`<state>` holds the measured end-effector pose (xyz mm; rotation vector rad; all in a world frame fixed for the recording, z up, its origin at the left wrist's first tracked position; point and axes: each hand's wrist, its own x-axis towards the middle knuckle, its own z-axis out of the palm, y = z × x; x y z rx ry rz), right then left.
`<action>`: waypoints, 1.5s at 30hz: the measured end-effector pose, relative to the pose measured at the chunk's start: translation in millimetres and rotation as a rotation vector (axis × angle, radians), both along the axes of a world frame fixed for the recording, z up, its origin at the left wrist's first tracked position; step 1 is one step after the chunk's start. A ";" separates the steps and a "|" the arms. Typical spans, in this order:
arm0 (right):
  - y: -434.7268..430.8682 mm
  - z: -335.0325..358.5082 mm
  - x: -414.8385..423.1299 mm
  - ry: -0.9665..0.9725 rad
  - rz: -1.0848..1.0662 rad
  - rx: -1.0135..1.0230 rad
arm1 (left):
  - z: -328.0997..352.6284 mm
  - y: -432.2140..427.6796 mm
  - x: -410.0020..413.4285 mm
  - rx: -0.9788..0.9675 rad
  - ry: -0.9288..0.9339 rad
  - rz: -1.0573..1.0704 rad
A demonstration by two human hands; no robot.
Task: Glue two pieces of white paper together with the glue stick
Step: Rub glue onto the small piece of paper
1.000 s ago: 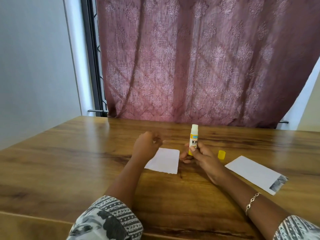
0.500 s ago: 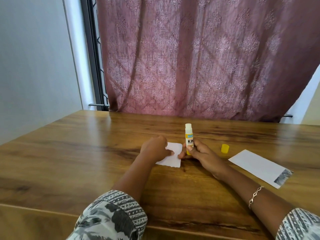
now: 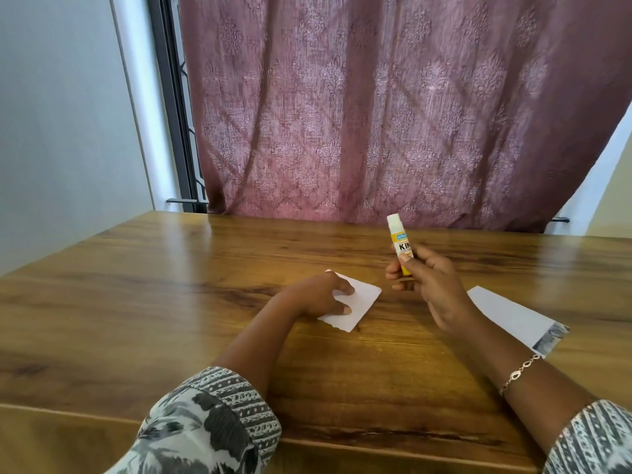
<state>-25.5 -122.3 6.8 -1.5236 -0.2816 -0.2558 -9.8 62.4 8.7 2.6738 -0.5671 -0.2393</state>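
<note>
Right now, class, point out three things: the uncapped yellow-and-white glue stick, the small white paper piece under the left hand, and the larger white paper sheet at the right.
uncapped yellow-and-white glue stick (image 3: pixel 400 242): head view, label.
small white paper piece (image 3: pixel 363 302): head view, bare right part.
larger white paper sheet (image 3: pixel 506 313): head view, middle.

Glue stick (image 3: pixel 400 242): uncapped, white tip up, near upright, held off the counter, at 1 o'clock.
Small paper (image 3: pixel 355 307): white, flat, centre.
Second paper (image 3: pixel 506 316): white, flat, at 3 o'clock.
</note>
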 end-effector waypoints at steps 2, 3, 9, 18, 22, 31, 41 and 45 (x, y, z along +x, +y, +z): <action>-4.0 0.8 0.6 -0.001 -0.030 0.026 | 0.5 -2.4 -1.0 -0.014 0.049 -0.077; -5.8 1.2 1.2 -0.002 -0.048 0.032 | 1.1 -4.6 -1.9 -0.021 0.075 -0.125; -13.9 3.9 3.2 -0.009 -0.159 0.176 | 8.4 -9.6 0.4 -0.018 0.139 -0.292; -1.7 -3.0 15.9 0.031 -0.226 0.120 | 0.2 -13.6 4.3 0.017 -0.076 -0.169; 2.2 -8.6 26.3 0.055 -0.181 -0.072 | -2.4 -11.4 4.7 0.009 -0.065 -0.175; 0.1 -14.9 52.0 0.056 -0.123 -0.258 | 0.6 -7.1 9.3 -0.067 0.005 -0.201; -3.3 -19.0 58.7 0.007 -0.210 -0.489 | -3.8 -7.1 11.5 -0.091 0.002 -0.185; -3.4 -20.7 60.9 0.011 -0.222 -0.534 | -3.7 -7.7 11.1 -0.099 0.011 -0.176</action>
